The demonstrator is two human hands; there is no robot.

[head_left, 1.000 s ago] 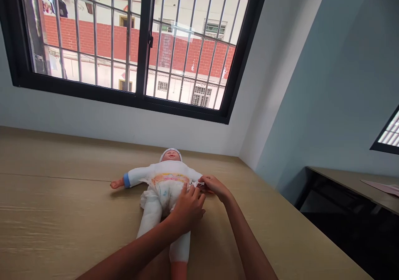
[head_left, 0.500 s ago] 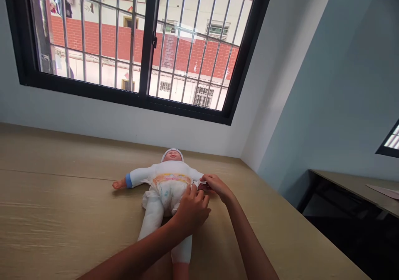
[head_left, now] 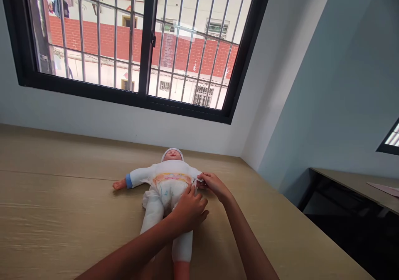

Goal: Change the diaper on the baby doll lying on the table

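A baby doll in white clothes and a white cap lies on its back on the table, head toward the window. Around its hips is a white diaper with a coloured print along the front waistband. My left hand reaches across the doll's leg, its curled fingers gripping the diaper's right-hand side, thumb held apart. Just beyond it, my right hand pinches the diaper's edge near the waist, beside the doll's arm. Fingertips of both hands partly hide that side of the diaper.
The wooden table runs up to the white wall under a barred window. Its right edge slants down toward a dark gap. Another table stands at the far right, with a pinkish flat sheet on it.
My right hand has shifted slightly left toward the diaper's waist. My left hand has moved slightly left, and its thumb shows farther from the fingers. The doll stays in place.
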